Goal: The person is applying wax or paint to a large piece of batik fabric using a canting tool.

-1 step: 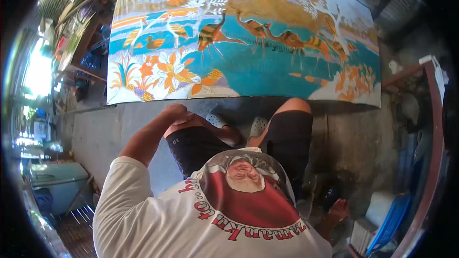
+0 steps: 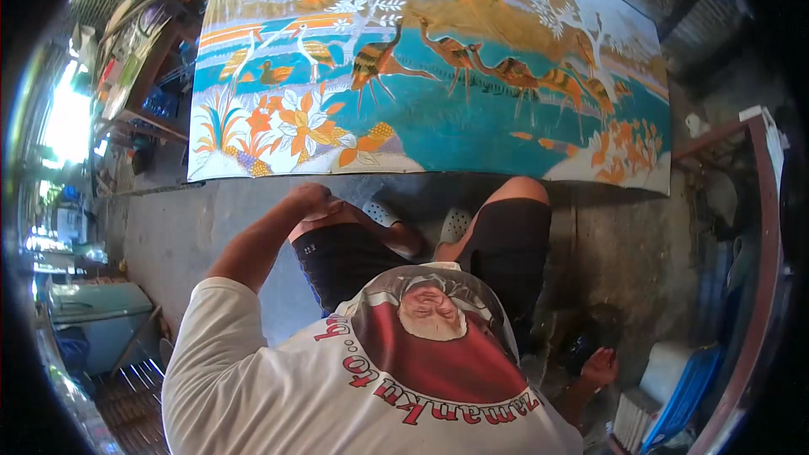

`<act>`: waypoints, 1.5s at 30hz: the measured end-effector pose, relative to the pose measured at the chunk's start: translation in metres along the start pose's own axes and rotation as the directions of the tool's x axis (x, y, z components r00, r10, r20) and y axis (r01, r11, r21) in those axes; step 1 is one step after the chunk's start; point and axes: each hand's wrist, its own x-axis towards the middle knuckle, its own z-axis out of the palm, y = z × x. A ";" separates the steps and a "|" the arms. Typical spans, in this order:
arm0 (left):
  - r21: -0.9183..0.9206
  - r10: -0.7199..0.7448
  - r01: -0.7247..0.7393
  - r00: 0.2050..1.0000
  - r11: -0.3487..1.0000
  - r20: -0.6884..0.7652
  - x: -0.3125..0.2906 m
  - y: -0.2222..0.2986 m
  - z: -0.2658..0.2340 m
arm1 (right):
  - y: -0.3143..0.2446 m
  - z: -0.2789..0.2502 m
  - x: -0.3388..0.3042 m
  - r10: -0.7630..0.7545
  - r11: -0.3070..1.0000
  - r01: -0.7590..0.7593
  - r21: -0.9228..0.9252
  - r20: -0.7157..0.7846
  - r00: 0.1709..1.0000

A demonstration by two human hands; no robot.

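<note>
My left hand [image 2: 313,200] rests on my left knee, fingers loosely laid over it, with nothing visible in it. Low at my right side is my right hand [image 2: 600,366], fingers curled in; whatever they hold, if anything, is too small to make out. A dark rounded thing [image 2: 580,349] sits on the floor right beside that hand, its kind unclear in the shadow. In front of my knees stands a large painting [image 2: 438,118] of long-necked wading birds, teal water, white trees and orange flowers. Neither hand touches it.
My feet, in light perforated clogs [image 2: 456,223], are on the grey floor below the painting. A brown frame [image 2: 768,202] rises at the right, near a blue-and-white object [image 2: 683,388]. At the left are a cluttered wooden shelf [image 2: 152,76] and a pale green chest [image 2: 101,316].
My right hand has shifted slightly outward to the right and up. The view has tilted a little; my left hand stays on the knee.
</note>
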 end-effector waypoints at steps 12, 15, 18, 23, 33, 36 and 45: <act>-0.035 0.311 -0.416 0.730 0.909 -0.609 -0.058 -0.017 0.043 | -0.501 0.330 0.175 -0.212 -0.090 -0.698 0.711 0.671 0.711; -0.112 0.262 -0.452 0.682 0.885 -0.683 -0.055 -0.020 0.044 | -0.581 0.424 0.150 -0.394 -0.032 -0.824 0.566 0.750 0.531; -0.201 0.241 -0.515 0.666 0.833 -0.706 -0.048 -0.028 0.041 | -0.630 0.523 0.111 -0.334 0.041 -0.872 0.488 0.829 0.449; -0.288 0.213 -0.548 0.676 0.785 -0.705 -0.035 -0.042 0.036 | -0.677 0.651 0.035 -0.198 0.240 -0.893 0.380 0.920 0.338; -0.360 0.224 -0.581 0.701 0.730 -0.677 -0.030 -0.058 0.030 | -0.686 0.764 -0.065 -0.003 0.521 -0.801 0.294 0.939 0.343; -0.384 0.215 -0.585 0.706 0.714 -0.675 -0.028 -0.060 0.033 | -0.684 0.775 -0.073 0.007 0.583 -0.769 0.264 0.944 0.330; -0.396 0.211 -0.544 0.746 0.739 -0.632 -0.030 -0.059 0.024 | -0.670 0.774 -0.080 -0.006 0.790 -0.556 0.259 0.910 0.415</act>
